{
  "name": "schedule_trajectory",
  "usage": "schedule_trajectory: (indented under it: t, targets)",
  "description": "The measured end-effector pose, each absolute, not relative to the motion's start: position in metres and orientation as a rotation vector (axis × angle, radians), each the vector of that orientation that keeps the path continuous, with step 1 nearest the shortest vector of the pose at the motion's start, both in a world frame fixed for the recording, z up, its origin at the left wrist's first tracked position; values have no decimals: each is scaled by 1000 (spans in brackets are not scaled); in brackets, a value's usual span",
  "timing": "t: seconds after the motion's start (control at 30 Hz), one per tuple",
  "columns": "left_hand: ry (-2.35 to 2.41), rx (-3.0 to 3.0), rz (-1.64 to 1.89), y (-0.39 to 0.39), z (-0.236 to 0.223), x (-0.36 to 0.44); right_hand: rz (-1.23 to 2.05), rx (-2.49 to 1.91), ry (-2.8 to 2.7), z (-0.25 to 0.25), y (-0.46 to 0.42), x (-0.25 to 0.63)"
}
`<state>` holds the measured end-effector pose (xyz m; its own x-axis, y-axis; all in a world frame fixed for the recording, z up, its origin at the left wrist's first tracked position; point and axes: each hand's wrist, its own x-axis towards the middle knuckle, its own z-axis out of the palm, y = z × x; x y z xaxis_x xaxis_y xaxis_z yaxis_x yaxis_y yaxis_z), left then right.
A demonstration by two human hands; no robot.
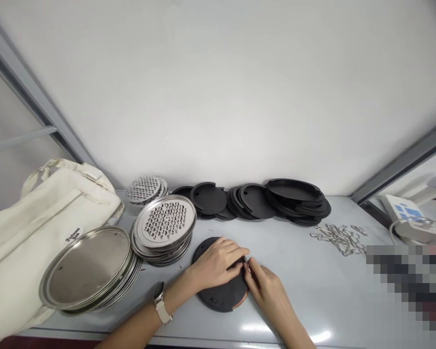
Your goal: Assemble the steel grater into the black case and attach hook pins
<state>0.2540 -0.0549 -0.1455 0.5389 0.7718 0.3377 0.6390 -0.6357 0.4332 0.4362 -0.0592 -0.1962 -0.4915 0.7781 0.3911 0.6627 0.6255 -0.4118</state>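
A round black disc (223, 293) lies at six o'clock, the left hand (218, 261) resting part-open on it; the right hand (267, 286) pinches a small metal piece (246, 261) at its two o'clock edge. Grey tabletop (308, 271) extends toward three o'clock.

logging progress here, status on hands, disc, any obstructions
Left hand on black disc. Right hand holding small metal piece at its edge. Metal clips off right, out of the way.

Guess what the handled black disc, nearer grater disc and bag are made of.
Black disc: matte, perhaps plastic or rubber, reflecting little light. Nearer grater disc: shiny metal, probably steel, given its silvery glints. Bag: likely matte cloth, softly creased.
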Motion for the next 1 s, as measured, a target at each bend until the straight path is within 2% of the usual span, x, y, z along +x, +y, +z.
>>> schedule_trajectory:
  t: [1.0]
  targets:
    - [1133, 2409, 720, -54, -145, 253, 348, -1226, -2281, -200, -60, 436]
